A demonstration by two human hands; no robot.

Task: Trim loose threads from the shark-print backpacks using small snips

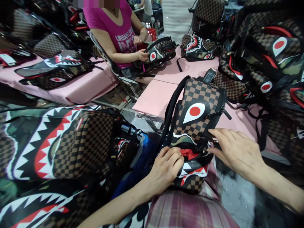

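Observation:
A brown-and-black checkered backpack (201, 91) with a red-and-white eye patch and shark teeth leans upright against the pink table edge, its lower end at my lap. A partly open zipped pocket across it shows red lining (189, 154). My left hand (168, 163) is closed on the pocket's near edge, fingers curled over it. At the backpack's right side, my right hand (237, 150) grips the edge near the zipper's end between thumb and fingers; the exact spot pinched is dark and hard to make out.
Similar shark-face backpacks (80, 145) are piled on my left, beside something blue (140, 152). More backpacks (273, 53) crowd the right. Across the pink table (154, 98), a seated person in a magenta shirt (118, 34) handles another backpack (161, 50). A second pink table (71, 90) holds more.

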